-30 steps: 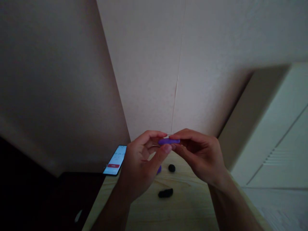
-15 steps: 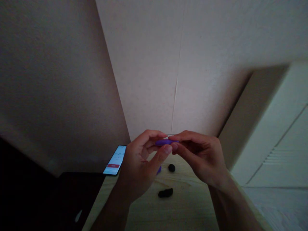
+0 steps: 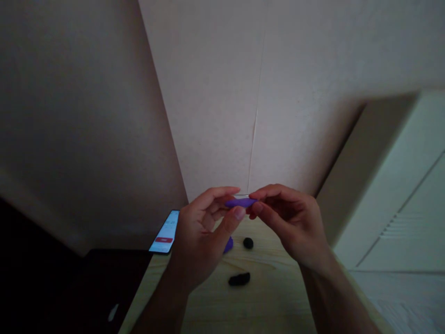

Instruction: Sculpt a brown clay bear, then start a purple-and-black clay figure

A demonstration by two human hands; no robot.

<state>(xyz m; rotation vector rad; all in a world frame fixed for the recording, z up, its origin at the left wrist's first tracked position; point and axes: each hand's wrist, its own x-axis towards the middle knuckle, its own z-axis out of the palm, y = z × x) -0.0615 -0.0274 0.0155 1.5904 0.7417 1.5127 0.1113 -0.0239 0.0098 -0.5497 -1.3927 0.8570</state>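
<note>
A flattened strip of purple modelling clay is held up above the table between both hands. My left hand has its thumb under the strip's near edge and its other fingers curled behind. At the strip's right end, the thumb and index finger of my right hand pinch it. Below on the table lie a second purple clay lump, partly hidden by my left hand, a small black clay ball and a longer black clay piece.
The light wooden table stands against a pale wall. At its left edge lies a phone with a lit screen, partly covered by my left hand. A white cabinet stands at the right. The area left of the table is dark.
My left index finger has lifted off the strip, and the right fingers have shifted slightly right along it. More of the purple lump on the table shows.
</note>
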